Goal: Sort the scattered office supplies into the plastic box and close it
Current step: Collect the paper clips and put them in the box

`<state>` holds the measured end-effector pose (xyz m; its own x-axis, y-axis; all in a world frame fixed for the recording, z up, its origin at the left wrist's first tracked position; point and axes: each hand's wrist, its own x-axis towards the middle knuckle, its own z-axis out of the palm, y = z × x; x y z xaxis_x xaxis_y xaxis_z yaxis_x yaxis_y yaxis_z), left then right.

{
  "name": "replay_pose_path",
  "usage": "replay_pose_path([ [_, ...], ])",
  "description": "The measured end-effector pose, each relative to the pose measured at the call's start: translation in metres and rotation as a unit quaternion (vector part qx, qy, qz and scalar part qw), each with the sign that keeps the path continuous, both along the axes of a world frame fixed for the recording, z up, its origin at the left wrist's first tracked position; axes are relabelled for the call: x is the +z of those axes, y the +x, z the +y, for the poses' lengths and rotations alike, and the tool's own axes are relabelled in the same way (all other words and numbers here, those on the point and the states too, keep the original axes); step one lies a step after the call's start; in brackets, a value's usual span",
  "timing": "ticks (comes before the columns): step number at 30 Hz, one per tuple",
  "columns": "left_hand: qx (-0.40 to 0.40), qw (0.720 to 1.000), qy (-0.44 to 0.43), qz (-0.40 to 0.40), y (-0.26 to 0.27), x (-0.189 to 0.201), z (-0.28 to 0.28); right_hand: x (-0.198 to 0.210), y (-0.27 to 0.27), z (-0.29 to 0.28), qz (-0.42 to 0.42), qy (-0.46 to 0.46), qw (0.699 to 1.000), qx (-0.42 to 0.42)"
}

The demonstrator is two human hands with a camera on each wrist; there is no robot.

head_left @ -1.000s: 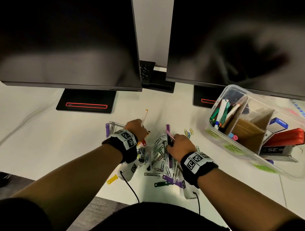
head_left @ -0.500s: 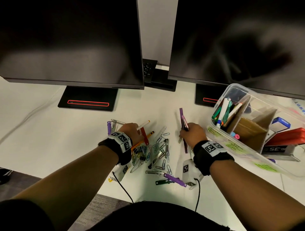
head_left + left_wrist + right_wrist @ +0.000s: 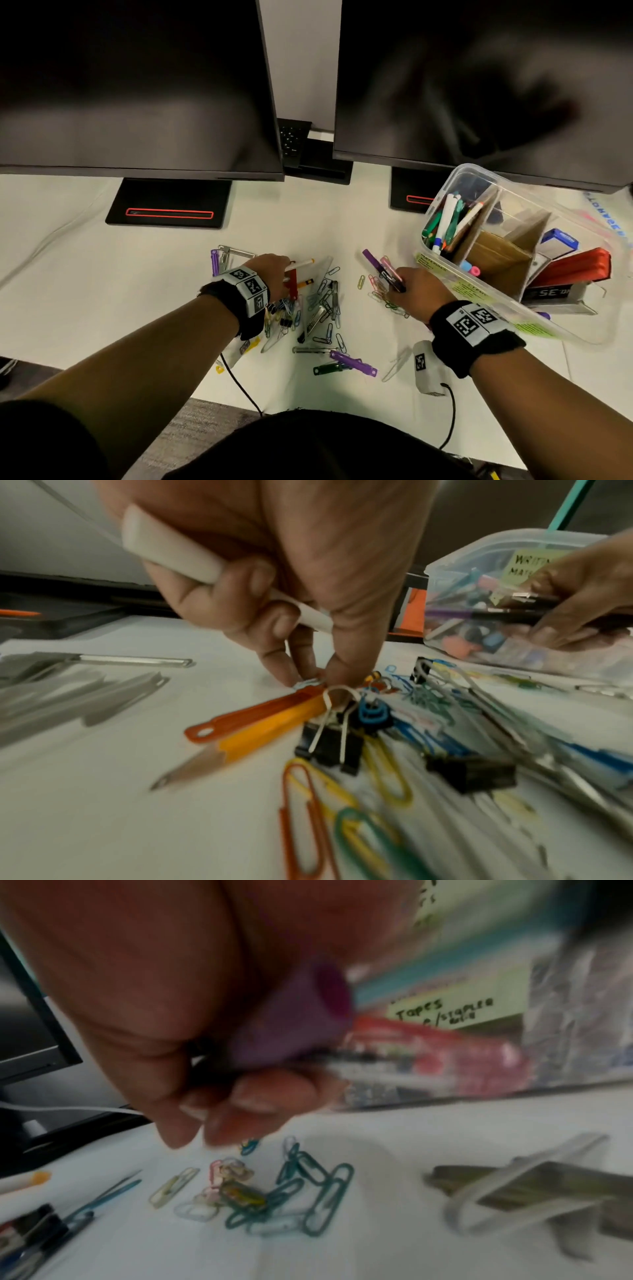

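Observation:
My left hand (image 3: 279, 274) grips a white pen (image 3: 171, 550) in its curled fingers. Its thumb and forefinger (image 3: 308, 680) pinch down at the pile where an orange pencil (image 3: 263, 737), a red clip (image 3: 246, 718) and a black binder clip (image 3: 329, 745) lie. My right hand (image 3: 411, 287) holds a purple pen (image 3: 371, 260) and a pink one together, just left of the open plastic box (image 3: 442, 270). Its fingertips (image 3: 185, 1134) hover over loose coloured paper clips (image 3: 308, 1196). The box holds pens (image 3: 445, 219), cardboard dividers and a red stapler (image 3: 575, 267).
Two dark monitors (image 3: 137, 85) stand behind on black bases (image 3: 168, 202), close above the box. More paper clips, binder clips and plastic fasteners (image 3: 352, 363) lie scattered between my arms. The desk's front edge (image 3: 205, 397) is near my body.
My right hand has carried its pens from the middle of the pile to the right, next to the box. The left hand stays at the pile, still gripping the white pen.

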<state>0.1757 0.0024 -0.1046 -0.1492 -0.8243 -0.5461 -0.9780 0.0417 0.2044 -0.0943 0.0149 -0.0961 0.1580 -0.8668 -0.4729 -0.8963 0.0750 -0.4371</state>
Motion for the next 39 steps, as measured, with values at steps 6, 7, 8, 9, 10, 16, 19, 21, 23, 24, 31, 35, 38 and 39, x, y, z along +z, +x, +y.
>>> replay_pose_path([
  [6, 0.002, 1.0, 0.001, -0.011, -0.001, -0.002, 0.005, 0.012, 0.008, 0.017, -0.019, 0.026, 0.995, 0.098],
  [7, 0.015, 1.0, 0.003, -0.006, 0.0, -0.001, 0.005, 0.013, 0.014, 0.022, -0.022, 0.038, 0.991, 0.125],
  [8, 0.028, 1.0, 0.002, -0.001, 0.001, 0.001, 0.005, 0.013, 0.021, 0.028, -0.024, 0.056, 0.986, 0.154],
  [9, 0.038, 0.999, 0.001, 0.0, 0.003, 0.002, 0.005, 0.01, 0.029, 0.035, -0.02, 0.075, 0.98, 0.184],
  [10, 0.047, 0.999, -0.001, 0.001, 0.005, 0.003, 0.005, 0.006, 0.036, 0.042, -0.008, 0.088, 0.972, 0.216],
  [16, 0.097, 0.995, -0.022, 0.015, 0.019, 0.012, 0.009, -0.018, 0.044, 0.052, 0.055, 0.068, 0.962, 0.26],
  [19, 0.113, 0.993, -0.023, 0.025, 0.025, 0.011, 0.014, -0.017, 0.031, 0.037, 0.043, 0.043, 0.981, 0.185],
  [21, 0.114, 0.993, -0.022, 0.029, 0.026, 0.011, 0.018, -0.014, 0.024, 0.028, 0.046, 0.021, 0.987, 0.151],
  [23, 0.092, 0.995, -0.017, 0.024, 0.022, 0.013, 0.02, -0.011, 0.021, 0.021, 0.043, -0.001, 0.991, 0.128],
  [24, 0.076, 0.997, -0.013, 0.025, 0.02, 0.014, 0.019, -0.009, 0.022, 0.019, 0.036, -0.011, 0.993, 0.114],
  [31, 0.148, 0.968, -0.024, 0.199, 0.008, 0.034, 0.006, 0.021, 0.035, 0.007, -0.171, -0.024, 0.983, -0.07],
  [35, 0.293, 0.909, -0.012, 0.296, 0.002, 0.045, -0.002, 0.047, 0.04, 0.0, -0.346, -0.024, 0.911, -0.223],
  [38, 0.342, 0.869, 0.127, 0.334, -0.016, 0.05, 0.003, 0.059, 0.042, -0.008, -0.461, -0.039, 0.827, -0.32],
  [39, 0.355, 0.852, 0.175, 0.343, -0.026, 0.051, 0.007, 0.063, 0.043, -0.011, -0.476, -0.06, 0.812, -0.334],
])
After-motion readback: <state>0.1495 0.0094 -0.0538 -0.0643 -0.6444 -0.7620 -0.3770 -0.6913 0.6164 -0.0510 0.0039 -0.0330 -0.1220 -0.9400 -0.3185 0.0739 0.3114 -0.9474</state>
